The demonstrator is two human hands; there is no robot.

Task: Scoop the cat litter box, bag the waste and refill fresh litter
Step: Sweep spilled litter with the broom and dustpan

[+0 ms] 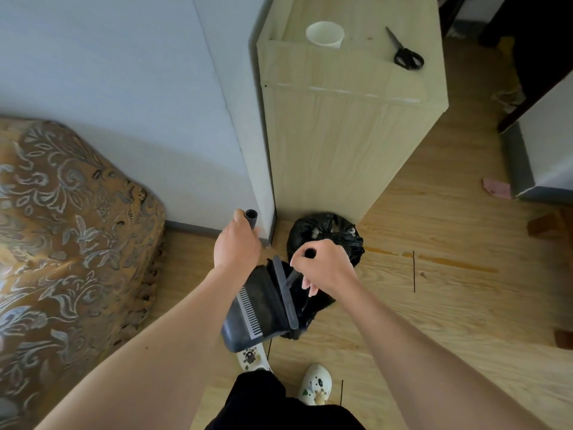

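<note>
Dark tubular handles [251, 217] are gripped in left hand [237, 243] and right hand [325, 265]; if the grey plastic dustpan [248, 321] is tilted, waste may be spilled beside the black plastic bag [325, 232].

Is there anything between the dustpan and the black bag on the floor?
Yes. The broom, gripped by the right hand, lies with its head along the dustpan's edge facing the black bag. The left hand grips the dustpan handle.

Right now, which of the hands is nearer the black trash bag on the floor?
Right. The right hand is directly over the black trash bag, overlapping it in view; the left hand sits off to the bag's left, not over it.
</note>
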